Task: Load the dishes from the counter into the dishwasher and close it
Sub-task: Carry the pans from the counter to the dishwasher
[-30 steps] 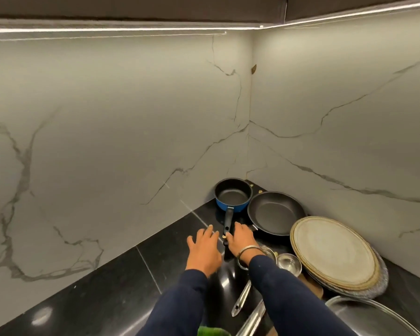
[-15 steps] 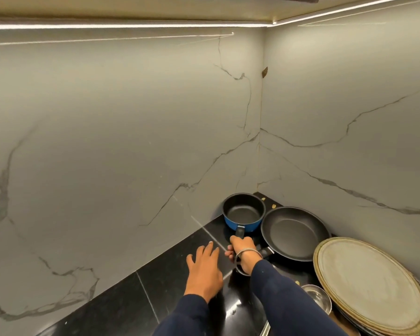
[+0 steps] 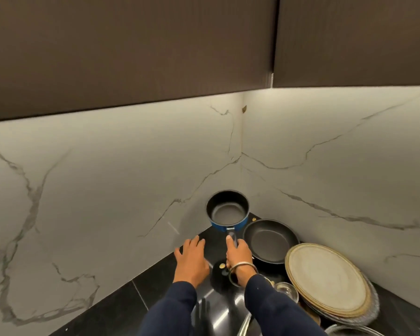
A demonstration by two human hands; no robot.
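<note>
A small blue saucepan (image 3: 228, 211) with a dark inside hangs lifted in the corner, above the black counter (image 3: 121, 309). My right hand (image 3: 238, 254) grips its black handle, thumb lying along the top. My left hand (image 3: 191, 259) hovers flat just left of the handle, fingers spread, holding nothing. A black frying pan (image 3: 269, 241) sits on the counter to the right of the saucepan. A stack of round beige plates (image 3: 325, 280) lies further right. A small glass bowl (image 3: 285, 288) stands beside my right sleeve.
Marble walls close in the corner behind and to the right. Dark upper cabinets (image 3: 131, 49) hang overhead. A glass lid rim (image 3: 342, 329) and a metal handle (image 3: 244, 324) show at the bottom edge. The dishwasher is out of view.
My right hand closed on the saucepan handle and raised the saucepan off the counter. My view tilted up, bringing the cabinets into sight. My left hand stayed flat beside it.
</note>
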